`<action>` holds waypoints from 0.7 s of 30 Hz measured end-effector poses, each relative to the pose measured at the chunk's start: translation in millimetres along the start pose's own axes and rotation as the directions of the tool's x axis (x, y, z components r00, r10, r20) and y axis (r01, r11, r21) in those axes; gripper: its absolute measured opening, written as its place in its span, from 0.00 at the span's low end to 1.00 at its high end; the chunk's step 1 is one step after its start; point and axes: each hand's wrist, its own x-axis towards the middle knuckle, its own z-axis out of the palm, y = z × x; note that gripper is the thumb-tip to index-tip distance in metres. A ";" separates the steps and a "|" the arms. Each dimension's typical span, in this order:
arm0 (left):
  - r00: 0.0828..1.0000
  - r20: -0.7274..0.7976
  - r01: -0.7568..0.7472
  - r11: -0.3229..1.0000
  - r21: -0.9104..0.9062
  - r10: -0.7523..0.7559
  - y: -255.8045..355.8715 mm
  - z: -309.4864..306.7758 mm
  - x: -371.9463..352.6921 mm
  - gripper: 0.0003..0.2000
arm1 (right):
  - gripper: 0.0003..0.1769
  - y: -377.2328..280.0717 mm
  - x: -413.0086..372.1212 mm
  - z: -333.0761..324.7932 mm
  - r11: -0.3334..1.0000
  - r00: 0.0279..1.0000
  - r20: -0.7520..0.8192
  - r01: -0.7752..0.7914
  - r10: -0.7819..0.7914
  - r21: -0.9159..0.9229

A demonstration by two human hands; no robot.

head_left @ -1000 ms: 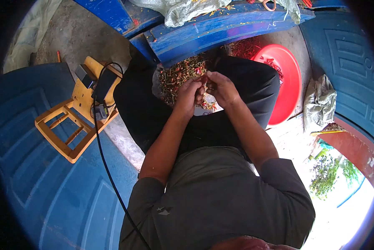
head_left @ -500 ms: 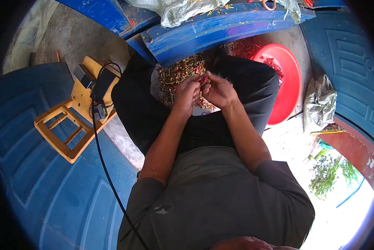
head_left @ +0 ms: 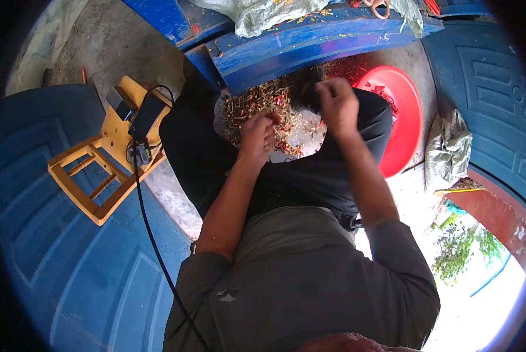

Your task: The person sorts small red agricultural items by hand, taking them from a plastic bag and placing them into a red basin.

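My left hand (head_left: 258, 136) has its fingers curled over a pile of stems and red bits (head_left: 254, 102) between my knees; a small reddish piece seems to show at its fingertips. Higher and to the right is my right hand (head_left: 339, 107), blurred, above my right knee, with its fingers bent together; what they hold, if anything, is too small to name. To its right stands a red basin (head_left: 408, 126) with dark red pieces (head_left: 387, 97) inside.
A blue wooden bench (head_left: 310, 50) with a pale plastic sack (head_left: 251, 17) crosses the top. At left, a wooden chair (head_left: 107, 138) carries dark devices and a black cable (head_left: 148, 234). A crumpled sack (head_left: 449, 149) lies right of the basin.
My hands, together over the pile before, are now apart. The right one has moved up and right toward the basin; the left one stays near its place. The red piece between them no longer shows there.
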 end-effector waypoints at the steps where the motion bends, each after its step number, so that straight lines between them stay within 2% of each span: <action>1: 1.000 0.007 -0.016 1.000 0.013 0.016 0.2 -5.0 -1.5 0.07 | 0.07 4.3 13.4 -14.8 0.997 0.998 0.031 -0.054 0.052 0.057; 2: 1.000 0.013 -0.020 0.999 0.028 0.020 -2.8 -7.8 -5.6 0.07 | 0.07 -1.1 21.6 -30.1 1.000 0.989 0.149 -0.009 0.005 0.029; 3: 1.000 0.020 -0.018 0.999 0.032 0.018 -4.1 -6.1 -6.5 0.07 | 0.07 3.4 19.0 -32.7 1.000 0.990 0.142 -0.010 0.007 0.025; 5: 0.997 0.072 -0.021 0.998 0.059 0.017 -1.7 -0.7 -3.8 0.07 | 0.11 17.0 13.5 -29.4 0.981 0.921 0.337 0.175 -0.194 0.086; 6: 0.997 0.077 -0.027 0.998 0.060 0.022 -1.0 1.9 -3.2 0.07 | 0.16 21.4 7.4 -27.6 0.968 0.887 0.395 0.248 -0.239 0.028; 7: 0.996 0.083 -0.027 0.999 0.042 0.024 -0.1 5.0 -1.6 0.07 | 0.16 16.9 0.0 -24.2 0.966 0.887 0.390 0.256 -0.246 0.028; 8: 0.996 0.088 -0.029 0.999 0.026 0.027 2.3 7.2 0.3 0.08 | 0.16 10.1 -10.9 -16.3 0.977 0.897 0.418 0.060 -0.143 0.207; 9: 0.995 0.096 -0.041 0.999 0.030 0.038 2.1 5.5 0.9 0.08 | 0.15 -2.4 -19.5 -10.1 0.919 0.885 0.463 -0.141 -0.050 0.368; 10: 0.996 0.085 -0.023 0.999 0.034 0.020 -1.5 1.2 -1.0 0.08 | 0.15 -21.4 -26.6 -6.3 0.918 0.879 0.476 -0.164 -0.029 0.360; 11: 0.996 0.084 -0.008 0.999 0.044 0.004 -3.3 0.9 -3.1 0.08 | 0.15 -39.3 -30.4 -4.4 0.918 0.877 0.480 -0.182 -0.010 0.352; 13: 0.996 0.085 -0.026 0.999 0.028 0.024 -7.6 2.5 -11.6 0.08 | 0.13 -33.0 -37.8 13.0 0.959 0.898 0.390 0.103 -0.204 0.265; 15: 0.996 0.086 -0.014 0.997 0.074 0.008 -8.0 -2.2 -13.8 0.08 | 0.10 -33.1 -42.9 18.8 0.938 0.907 0.403 -0.024 -0.125 0.346; 16: 0.995 0.101 -0.024 0.997 0.079 0.016 -5.0 1.3 -14.4 0.08 | 0.10 -34.2 -44.5 14.8 0.911 0.914 0.405 -0.141 -0.031 0.387; 17: 0.992 0.124 -0.010 0.992 0.123 -0.005 -3.6 3.4 -15.9 0.08 | 0.10 -31.4 -41.0 10.7 0.913 0.917 0.396 -0.131 -0.035 0.385; 19: 0.988 0.153 -0.002 0.988 0.156 -0.022 -2.8 7.4 -14.6 0.08 | 0.08 -11.4 -33.7 -6.3 0.951 0.973 0.231 -0.049 -0.024 0.305; 21: 0.993 0.118 -0.005 0.994 0.105 -0.007 -9.3 4.0 -9.4 0.08 | 0.07 13.8 -20.9 -42.6 0.865 0.962 0.149 -0.273 0.231 0.421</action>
